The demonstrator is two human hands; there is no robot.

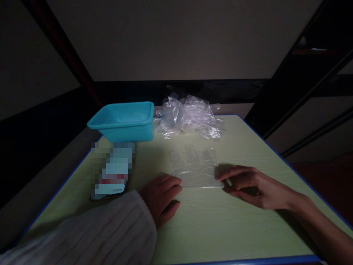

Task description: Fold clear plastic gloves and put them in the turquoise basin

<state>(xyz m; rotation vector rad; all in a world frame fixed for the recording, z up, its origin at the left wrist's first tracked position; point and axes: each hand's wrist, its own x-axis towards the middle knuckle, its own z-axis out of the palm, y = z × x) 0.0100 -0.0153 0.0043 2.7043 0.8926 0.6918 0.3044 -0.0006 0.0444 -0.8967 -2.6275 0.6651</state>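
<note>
A clear plastic glove (197,171) lies flat on the pale green table (209,228), its fingers pointing away from me. My left hand (162,197) rests at the glove's left edge, fingertips touching it, fingers slightly apart and the palm down. At the lower right corner of the glove is my right hand (244,186), its thumb and fingertips near the plastic edge with a gap between them. Beyond the flat glove sits a crumpled pile of clear plastic gloves (193,114).
An empty turquoise basket (127,132) stands at the back left. Nearer me lies a phone-like flat object (114,173) with a blurred screen. The table has a blue edge, and a wall panel rises behind it.
</note>
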